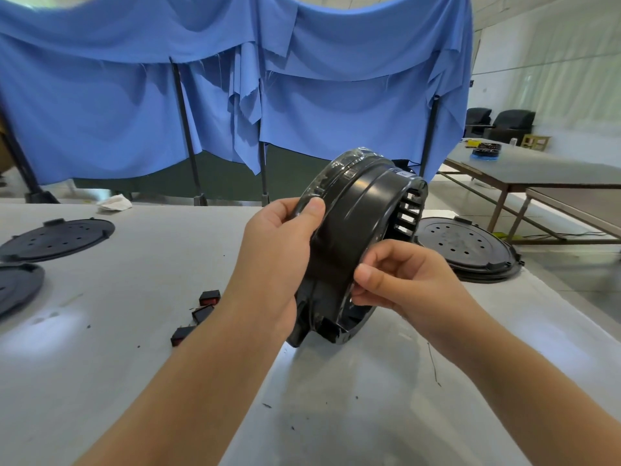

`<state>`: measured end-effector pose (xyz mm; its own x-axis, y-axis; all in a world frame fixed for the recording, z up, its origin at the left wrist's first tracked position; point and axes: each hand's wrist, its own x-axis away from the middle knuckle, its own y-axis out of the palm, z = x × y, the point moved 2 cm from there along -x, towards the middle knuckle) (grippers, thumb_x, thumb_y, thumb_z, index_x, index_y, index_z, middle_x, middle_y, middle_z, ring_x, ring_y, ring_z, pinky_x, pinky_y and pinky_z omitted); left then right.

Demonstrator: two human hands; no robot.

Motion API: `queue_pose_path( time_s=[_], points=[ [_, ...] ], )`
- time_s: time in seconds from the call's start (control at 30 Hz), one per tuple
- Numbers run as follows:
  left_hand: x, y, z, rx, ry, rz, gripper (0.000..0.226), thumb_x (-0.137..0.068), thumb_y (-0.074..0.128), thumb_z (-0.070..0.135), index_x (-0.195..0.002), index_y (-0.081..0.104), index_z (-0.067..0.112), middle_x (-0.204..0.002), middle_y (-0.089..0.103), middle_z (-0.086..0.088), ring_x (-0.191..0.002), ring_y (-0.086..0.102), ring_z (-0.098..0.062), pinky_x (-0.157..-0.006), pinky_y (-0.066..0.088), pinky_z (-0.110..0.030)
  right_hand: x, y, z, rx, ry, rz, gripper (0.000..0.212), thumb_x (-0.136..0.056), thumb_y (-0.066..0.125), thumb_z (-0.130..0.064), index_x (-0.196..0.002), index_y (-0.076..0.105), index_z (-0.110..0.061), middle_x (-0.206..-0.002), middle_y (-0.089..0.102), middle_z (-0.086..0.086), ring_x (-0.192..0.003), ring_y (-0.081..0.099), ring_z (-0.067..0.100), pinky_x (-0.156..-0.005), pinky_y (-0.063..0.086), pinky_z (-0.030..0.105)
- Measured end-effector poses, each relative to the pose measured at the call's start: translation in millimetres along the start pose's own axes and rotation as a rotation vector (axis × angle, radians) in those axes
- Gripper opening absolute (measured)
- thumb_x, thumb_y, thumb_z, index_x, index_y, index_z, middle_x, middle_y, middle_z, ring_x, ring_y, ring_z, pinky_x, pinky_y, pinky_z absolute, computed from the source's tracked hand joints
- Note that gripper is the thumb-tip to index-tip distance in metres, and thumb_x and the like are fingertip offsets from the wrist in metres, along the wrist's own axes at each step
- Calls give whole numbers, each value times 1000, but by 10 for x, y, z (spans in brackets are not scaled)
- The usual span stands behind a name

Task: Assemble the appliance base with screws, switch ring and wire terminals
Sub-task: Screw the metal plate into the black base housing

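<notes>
Base: black appliance base (356, 230) held on edge above the bench (134, 381), vent slots facing right, lower rim close to the surface.
Left hand: left hand (279, 250) grips the upper left rim, thumb on top, fingers clamped round the edge.
Right hand: right hand (400, 280) pinches the lower right rim, fingers together on the edge.
Switches: three small black rocker switches (196, 314) with red faces, loose on the bench left of the base.
Plates: perforated black discs, two at far left (57, 238), one (467, 250) at right behind the base.
Backdrop: blue cloth (235, 79) hung on poles.
</notes>
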<state>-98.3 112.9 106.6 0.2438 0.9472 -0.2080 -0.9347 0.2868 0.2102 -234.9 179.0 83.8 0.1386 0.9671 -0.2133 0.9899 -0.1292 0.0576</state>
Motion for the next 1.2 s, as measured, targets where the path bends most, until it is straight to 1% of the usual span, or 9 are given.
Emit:
queue_pose_path(
  time_s=[0.13, 0.23, 0.4, 0.53, 0.67, 0.77, 0.87, 1.07, 1.2],
  points=[
    [0, -6, 2, -27, 45, 53, 14, -95, 59, 25, -95, 69, 16, -82, 75, 0, -77, 72, -16, -60, 59, -27, 10, 40, 34, -26, 10, 27, 9, -69, 70, -18, -72, 68, -10, -71, 68, 12, -67, 69, 17, -64, 57, 24],
    [11, 6, -4, -81, 136, 134, 11, -95, 59, 25, -93, 68, 18, -85, 74, 1, -82, 70, -16, -71, 59, -33, 24, 107, 102, -68, 53, 124, 8, -75, 69, -18, -72, 70, -11, -70, 69, 9, -67, 69, 15, -66, 58, 27],
    [106, 80, 0, -398, 419, 171, 8, -95, 57, 27, -91, 61, 22, -81, 65, 9, -84, 62, -11, -82, 53, -40, 32, 188, 208, -394, 312, 178, 19, -86, 63, -5, -68, 68, -5, -68, 67, 8, -60, 67, 14, -56, 57, 25],
    [108, 118, -3, -545, 500, 148, 7, -95, 58, 24, -94, 61, 19, -84, 62, 10, -87, 59, -15, -91, 46, -51, 38, 223, 255, -649, 513, 138, 5, -84, 61, 0, -83, 66, 3, -76, 66, 13, -63, 68, 19, -54, 57, 26],
    [94, 121, -44, -659, 529, 121, 4, -93, 61, 23, -91, 58, 20, -86, 61, 8, -86, 58, -16, -88, 47, -50, 71, 300, 300, -777, 614, 105, 26, -69, 63, 2, -95, 63, 5, -91, 62, 16, -78, 64, 22, -60, 61, 33],
    [105, 129, -95, -762, 593, 138, 5, -90, 65, 21, -89, 60, 20, -85, 62, 6, -83, 55, -16, -89, 40, -40, 103, 329, 319, -802, 649, 101, 19, -80, 57, 3, -97, 64, 7, -91, 64, 18, -80, 65, 24, -64, 60, 36],
    [99, 145, -116, -891, 644, 128, 6, -88, 66, 21, -88, 61, 19, -84, 60, 7, -83, 54, -17, -83, 29, -31, 107, 302, 343, -784, 652, 105, 16, -89, 50, 5, -96, 64, 11, -88, 67, 20, -75, 68, 26, -66, 60, 38],
    [142, 193, -131, -1072, 717, 36, 6, -83, 67, 19, -84, 65, 14, -80, 61, 2, -78, 57, -22, -78, 28, -32, 175, 231, 332, -846, 678, 74, 27, -68, 44, 12, -75, 70, 14, -94, 67, 24, -79, 69, 32, -76, 57, 47],
    [197, 239, -193, -1138, 717, -59, 8, -85, 66, 22, -87, 64, 14, -82, 60, 2, -79, 55, -22, -79, 34, -35, 279, 172, 401, -879, 729, 97, 28, -69, 42, 8, -70, 70, 12, -90, 66, 20, -78, 66, 30, -78, 57, 37]
  ],
)
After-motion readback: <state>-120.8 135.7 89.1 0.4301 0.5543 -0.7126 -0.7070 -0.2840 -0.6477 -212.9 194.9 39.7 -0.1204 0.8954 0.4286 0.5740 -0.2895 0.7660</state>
